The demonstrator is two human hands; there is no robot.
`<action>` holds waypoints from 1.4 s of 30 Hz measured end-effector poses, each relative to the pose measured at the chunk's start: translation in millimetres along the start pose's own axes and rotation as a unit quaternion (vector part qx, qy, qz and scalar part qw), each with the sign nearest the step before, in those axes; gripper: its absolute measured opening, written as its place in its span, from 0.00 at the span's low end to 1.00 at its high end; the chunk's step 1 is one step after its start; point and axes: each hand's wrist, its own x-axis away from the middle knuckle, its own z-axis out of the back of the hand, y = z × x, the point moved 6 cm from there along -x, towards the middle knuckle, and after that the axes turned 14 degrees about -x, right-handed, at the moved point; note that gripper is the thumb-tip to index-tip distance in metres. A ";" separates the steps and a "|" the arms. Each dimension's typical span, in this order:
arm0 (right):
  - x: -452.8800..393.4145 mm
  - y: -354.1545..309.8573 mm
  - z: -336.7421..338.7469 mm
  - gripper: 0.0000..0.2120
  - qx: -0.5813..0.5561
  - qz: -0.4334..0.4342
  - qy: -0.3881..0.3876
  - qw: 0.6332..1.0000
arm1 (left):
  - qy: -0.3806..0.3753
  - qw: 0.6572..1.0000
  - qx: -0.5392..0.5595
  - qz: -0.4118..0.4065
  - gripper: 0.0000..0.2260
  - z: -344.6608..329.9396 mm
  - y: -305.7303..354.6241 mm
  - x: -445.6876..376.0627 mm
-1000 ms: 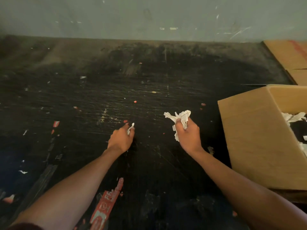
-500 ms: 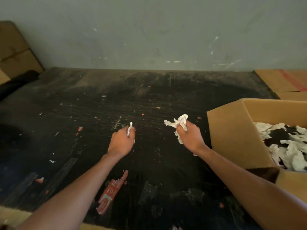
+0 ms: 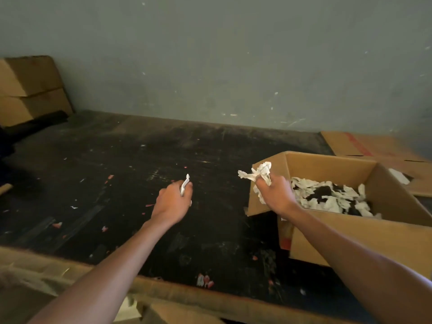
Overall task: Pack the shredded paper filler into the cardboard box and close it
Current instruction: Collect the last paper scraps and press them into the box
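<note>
Near the centre of the frame, the left hand [image 3: 173, 202] is curled shut around a small white paper scrap [image 3: 185, 186], pinched between thumb and fingers so that only its upper end sticks up above the fist; how much of it lies inside the hand cannot be told. Right of centre, the right hand [image 3: 275, 195] is clamped on a crumpled wad of white shredded paper [image 3: 259, 172], which bulges out above the knuckles and trails a little below the fingers; this hand sits in front of the near left corner of the open cardboard box [image 3: 327, 239], and it hides that part of the box wall. Both forearms run down to the lower edge of the frame and are cut off there. The box stands at the right of the frame on a dark, scuffed work surface [image 3: 140, 174], its flaps spread outward, and its right side is cut off by the frame edge. Inside it lies a loose layer of white paper filler [image 3: 327, 195] spread over something dark, which shows through in patches and cannot be identified. Small white and red bits are scattered over the dark surface, too small to name. At the upper left of the frame, stacked brown cartons [image 3: 30, 90] lean against the grey-green wall [image 3: 222, 54]. At the right, behind the box, a flattened cardboard sheet [image 3: 374, 146] with a red stripe lies flat, partly covered by the box flap. Along the bottom edge, more brown cardboard [image 3: 46, 272] borders the surface, blurred and hard to make out.
</note>
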 end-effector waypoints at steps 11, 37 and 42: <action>9.5 13.7 162.1 0.08 0.003 0.043 0.092 0.995 | -0.056 0.992 0.026 -0.108 0.14 -58.0 168.7 1.4; -140.2 197.3 296.1 0.29 -0.012 -0.137 -0.148 0.979 | -0.520 0.854 0.026 0.008 0.34 -295.1 340.4 -66.8; -147.6 220.1 290.8 0.24 0.050 -0.155 -0.117 0.980 | -0.456 0.882 -0.104 -0.054 0.26 -328.0 336.0 -70.3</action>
